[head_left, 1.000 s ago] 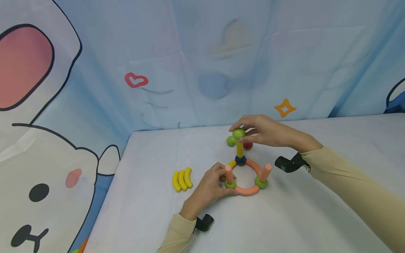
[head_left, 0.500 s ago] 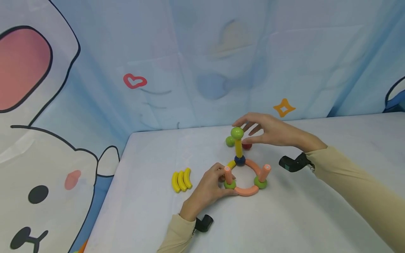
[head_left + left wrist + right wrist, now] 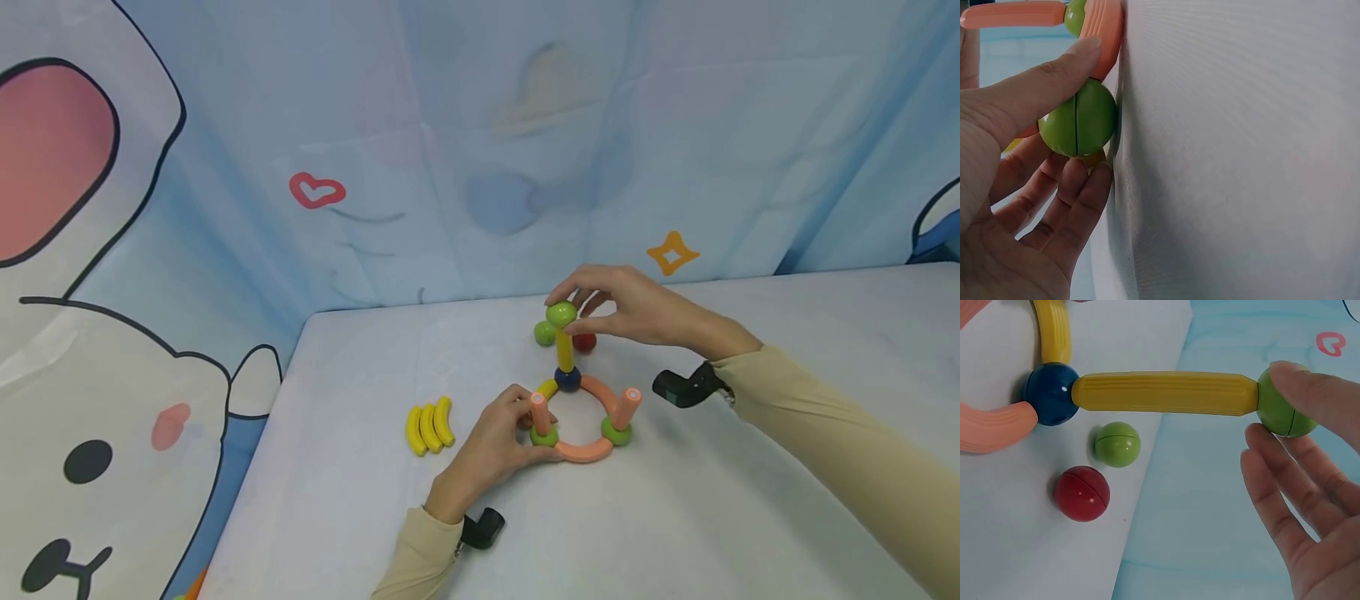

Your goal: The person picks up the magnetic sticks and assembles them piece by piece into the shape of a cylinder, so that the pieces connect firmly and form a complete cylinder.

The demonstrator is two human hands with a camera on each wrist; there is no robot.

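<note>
On the white table stands a ring of curved rods joined by balls. My left hand (image 3: 495, 433) grips its near-left green ball (image 3: 1079, 122), with the thumb on a curved orange rod (image 3: 1102, 47). Straight orange rods rise from this ball and from the near-right green ball (image 3: 617, 432). At the back, a dark blue ball (image 3: 1052, 394) bears an upright yellow rod (image 3: 1166, 392), topped by another green ball (image 3: 561, 314). My right hand (image 3: 637, 308) pinches that top ball between thumb and fingers.
Behind the ring lie a loose green ball (image 3: 1117, 444) and a red ball (image 3: 1083, 494). Several curved yellow rods (image 3: 430, 427) lie side by side left of my left hand. A printed blue curtain (image 3: 450, 167) hangs at the table's back edge.
Half a second ago my right fingers were spread off the top green ball; now they pinch it again, as they did a second ago. My left hand keeps its hold.
</note>
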